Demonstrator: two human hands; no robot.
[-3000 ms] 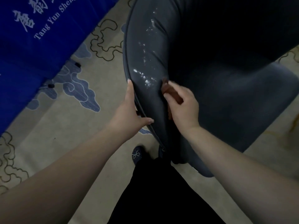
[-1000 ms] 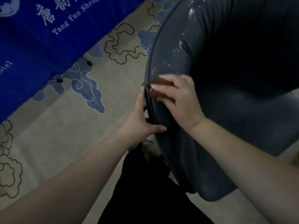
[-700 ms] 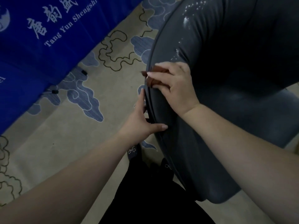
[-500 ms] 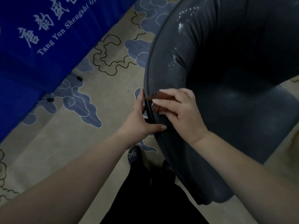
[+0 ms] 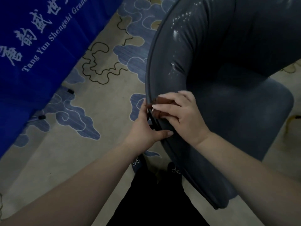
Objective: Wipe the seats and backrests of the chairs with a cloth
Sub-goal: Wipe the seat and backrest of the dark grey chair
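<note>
A dark blue-grey upholstered chair fills the right half of the view, its curved backrest rim running from top centre down to the bottom right. White specks dot the backrest's upper part. My right hand grips a small reddish-brown cloth and presses it on the rim; most of the cloth is hidden under the fingers. My left hand holds the rim's outer edge just below, fingers behind it and thumb on the front.
A blue cloth banner with white lettering hangs at the left, over small black feet. Beige carpet with blue cloud patterns lies between it and the chair. My shoes and dark trousers are at bottom centre.
My right hand slid the cloth up along the backrest rim, then back down close to my left hand. The left hand kept its hold on the rim.
</note>
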